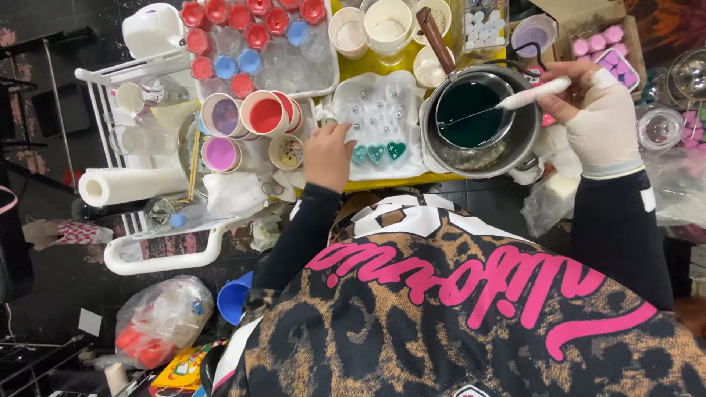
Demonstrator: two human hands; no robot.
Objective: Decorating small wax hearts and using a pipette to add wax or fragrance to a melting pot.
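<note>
Cluttered yellow table (382, 65), left hand (329, 156) fingers hidden behind mould (382, 117)

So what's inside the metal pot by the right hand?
The metal pot holds a smaller inner vessel of dark green liquid. The right hand dips a white stirrer into it. Clear liquid shows around the vessel; the pot's bottom is hidden.
</note>
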